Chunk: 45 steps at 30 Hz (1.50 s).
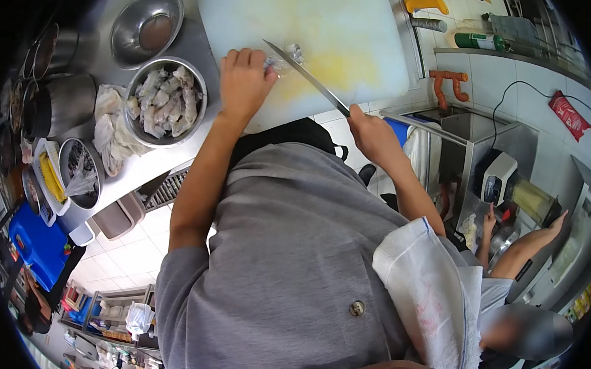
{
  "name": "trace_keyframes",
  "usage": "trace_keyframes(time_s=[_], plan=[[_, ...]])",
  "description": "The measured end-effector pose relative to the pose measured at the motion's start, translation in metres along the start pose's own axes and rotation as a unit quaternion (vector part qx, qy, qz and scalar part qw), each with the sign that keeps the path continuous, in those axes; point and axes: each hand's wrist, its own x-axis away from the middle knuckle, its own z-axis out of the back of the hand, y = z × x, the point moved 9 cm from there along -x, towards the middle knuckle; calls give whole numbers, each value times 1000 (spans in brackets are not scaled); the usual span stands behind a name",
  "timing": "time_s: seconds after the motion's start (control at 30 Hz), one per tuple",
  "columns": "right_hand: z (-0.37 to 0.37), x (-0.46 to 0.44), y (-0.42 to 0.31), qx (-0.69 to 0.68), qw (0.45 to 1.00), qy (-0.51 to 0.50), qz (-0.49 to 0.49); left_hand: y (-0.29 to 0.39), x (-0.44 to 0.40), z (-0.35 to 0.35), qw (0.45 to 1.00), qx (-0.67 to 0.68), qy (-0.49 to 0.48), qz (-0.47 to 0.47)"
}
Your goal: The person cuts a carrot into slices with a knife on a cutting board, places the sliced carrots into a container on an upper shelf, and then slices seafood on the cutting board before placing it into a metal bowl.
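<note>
My right hand [374, 139] is wrapped round the handle of a long kitchen knife [313, 82], its blade slanting up and left over the white cutting board [360, 21]. The blade crosses a small grey, translucent piece that looks like a peeled raw prawn [293, 52]. My left hand [245, 83] has its fingers curled on the board, with the thumb and fingertips at the near end of that prawn. Left of this hand, a steel bowl [202, 116] is full of raw, grey-white prawns [167, 101]. Exactly where the blade touches the prawn is hard to make out.
Behind the prawn bowl is another steel bowl [122, 40] with a little brownish liquid. Crumpled plastic bags [111, 127], a bowl of dark scraps [80, 166] and metal pots [71, 103] line the counter's left. Another person [523, 249] works at the right, beside a blender-like machine [499, 177].
</note>
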Motion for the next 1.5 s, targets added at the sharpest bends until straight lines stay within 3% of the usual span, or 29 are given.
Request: trace_keyframes(time_s=[0.2, 0.27, 0.3, 0.37, 0.47, 0.57, 0.6, 0.73, 0.77, 0.83, 0.9, 0.93, 1.0, 1.07, 1.13, 1.27, 1.5], plan=[[16, 11, 22, -250, 965, -17, -80, -5, -19, -7, 984, 135, 14, 119], [40, 2, 30, -152, 978, 110, -92, 22, -32, -23, 986, 155, -18, 55], [42, -5, 30, -155, 978, 113, -86, 28, -35, -30, 987, 149, -14, 54], [64, -21, 30, 52, 970, 198, -132, 39, -38, -50, 994, 53, -95, 18], [66, -55, 33, 78, 966, 210, -125, 31, -42, -44, 984, 110, -124, 68], [61, -79, 27, 98, 967, 220, -86, 11, -35, 8, 975, 178, -54, 125], [64, -84, 16, 168, 952, 250, -56, 4, -31, 29, 976, 169, -48, 132], [85, -97, -39, 161, 923, 346, 48, -55, 14, 126, 966, 96, 69, 229], [82, -113, -54, 57, 944, 314, 85, -64, 27, 140, 958, 101, 72, 260], [69, -152, -90, -104, 953, 245, 145, -77, 51, 158, 966, 70, 76, 235], [49, -205, -128, -200, 937, 211, 193, -78, 73, 182, 966, -56, 112, 228], [39, -228, -147, -240, 923, 210, 216, -88, 92, 187, 951, -39, 140, 272], [13, -268, -176, -396, 917, 0, 50, -110, 127, 192, 916, -13, 170, 362], [-16, -301, -192, -550, 832, -60, -31, -131, 164, 186, 881, 36, 183, 435], [-26, -317, -203, -596, 798, -75, -46, -145, 185, 172, 851, 123, 170, 482], [-5, -322, -202, -569, 822, 8, -25, -159, 217, 125, 744, 373, 177, 525], [100, -248, -152, -517, 851, 99, 3, -168, 217, 111, 673, 469, 178, 543]])
